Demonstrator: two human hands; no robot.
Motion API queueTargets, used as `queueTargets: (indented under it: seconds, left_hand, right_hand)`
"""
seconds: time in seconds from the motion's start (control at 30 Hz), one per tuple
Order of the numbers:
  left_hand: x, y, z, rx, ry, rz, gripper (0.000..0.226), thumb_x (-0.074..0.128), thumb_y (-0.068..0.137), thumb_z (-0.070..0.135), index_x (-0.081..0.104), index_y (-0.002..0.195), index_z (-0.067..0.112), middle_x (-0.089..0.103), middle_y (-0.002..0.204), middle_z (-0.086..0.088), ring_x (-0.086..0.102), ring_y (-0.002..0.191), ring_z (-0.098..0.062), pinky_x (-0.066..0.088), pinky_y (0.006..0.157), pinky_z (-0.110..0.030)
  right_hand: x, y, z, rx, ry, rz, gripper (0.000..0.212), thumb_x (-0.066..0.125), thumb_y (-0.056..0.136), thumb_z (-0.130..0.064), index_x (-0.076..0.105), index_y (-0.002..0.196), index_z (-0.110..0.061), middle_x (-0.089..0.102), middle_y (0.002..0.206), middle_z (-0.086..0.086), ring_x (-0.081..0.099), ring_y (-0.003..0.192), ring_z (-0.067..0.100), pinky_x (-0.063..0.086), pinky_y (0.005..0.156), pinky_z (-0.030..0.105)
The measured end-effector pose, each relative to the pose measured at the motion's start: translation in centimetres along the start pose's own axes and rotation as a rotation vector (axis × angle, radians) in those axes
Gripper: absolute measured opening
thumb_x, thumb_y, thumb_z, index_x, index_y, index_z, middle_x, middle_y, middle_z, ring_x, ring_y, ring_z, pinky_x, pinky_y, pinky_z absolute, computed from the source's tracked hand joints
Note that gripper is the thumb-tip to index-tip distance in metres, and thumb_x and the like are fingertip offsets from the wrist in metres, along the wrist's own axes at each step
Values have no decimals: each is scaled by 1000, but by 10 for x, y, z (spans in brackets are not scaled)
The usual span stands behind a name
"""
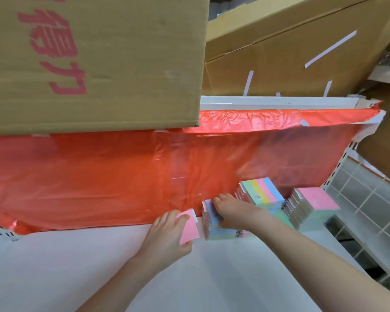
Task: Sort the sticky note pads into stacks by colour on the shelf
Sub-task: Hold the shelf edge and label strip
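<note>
A cardboard box [92, 61] overhangs the shelf's [99, 266] back left, and a red plastic sheet [99, 172] hangs along the back edge. The white shelf lies bare to the front and left. Three stacks crowd its back right: a pink-topped stack [313, 204], a striped-topped stack [262, 194], and a near stack [214, 224] that the right hand [231, 211] rests on, grip unclear. The left hand [167, 235] pinches one pink pad [189, 227] just beside it.
</note>
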State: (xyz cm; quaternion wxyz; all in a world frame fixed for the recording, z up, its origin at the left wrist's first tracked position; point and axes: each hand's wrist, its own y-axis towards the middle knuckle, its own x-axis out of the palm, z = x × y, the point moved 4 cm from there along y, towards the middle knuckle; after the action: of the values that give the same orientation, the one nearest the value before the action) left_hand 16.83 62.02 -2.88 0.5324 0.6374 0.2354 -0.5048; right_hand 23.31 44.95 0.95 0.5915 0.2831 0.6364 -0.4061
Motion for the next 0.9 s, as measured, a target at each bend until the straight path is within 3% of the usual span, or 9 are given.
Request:
queueTargets:
  seconds: [0.23, 0.47, 0.6, 0.73, 0.8, 0.9]
  left_hand:
    - [1, 4, 5, -33, -11, -33, 52, 42, 58, 56, 48, 104, 32, 58, 96, 11, 49, 89, -9, 48, 72, -20]
    - [-1, 4, 9, -73, -39, -69, 52, 45, 61, 52, 50, 108, 28, 58, 103, 7, 61, 89, -15, 50, 76, -24]
    - [-23, 18, 23, -30, -87, 37, 55, 49, 65, 52, 50, 113, 25, 58, 109, 2, 55, 97, -19, 34, 85, -28]
    - [-46, 38, 50, 33, -136, 164, 56, 51, 71, 56, 47, 117, 26, 57, 117, -1, 48, 104, -18, 33, 87, -30]
    - [-52, 49, 72, 69, -155, 198, 55, 51, 71, 55, 47, 118, 26, 57, 117, -2, 50, 104, -20, 35, 86, -31]
    - [-54, 71, 108, 135, -177, 231, 57, 49, 73, 56, 49, 118, 22, 57, 119, -6, 51, 106, -23, 36, 88, -32]
  right_hand:
    - [6, -1, 1, -28, -7, 42, 30, 44, 84, -6, 49, 114, -2, 47, 113, 16, 45, 108, 33, 43, 85, 44]
    - [7, -6, -2, -70, -14, 135, 32, 46, 89, -15, 49, 119, -5, 49, 115, 13, 48, 109, 32, 46, 82, 44]
    - [-12, -31, -5, -93, 291, 361, 30, 45, 94, -21, 54, 121, -12, 58, 113, 7, 55, 104, 25, 46, 83, 38]
    - [-23, -71, 5, 10, 816, 446, 31, 52, 95, -31, 50, 125, -21, 58, 88, -14, 56, 73, 1, 46, 70, 23]
    - [-21, -90, 15, 50, 1018, 463, 36, 59, 92, -27, 46, 126, -25, 57, 84, -12, 58, 70, 3, 51, 70, 26]
    - [-25, -115, 36, 104, 1164, 571, 35, 62, 88, -21, 49, 117, -35, 61, 84, 4, 62, 74, 19, 55, 68, 36]
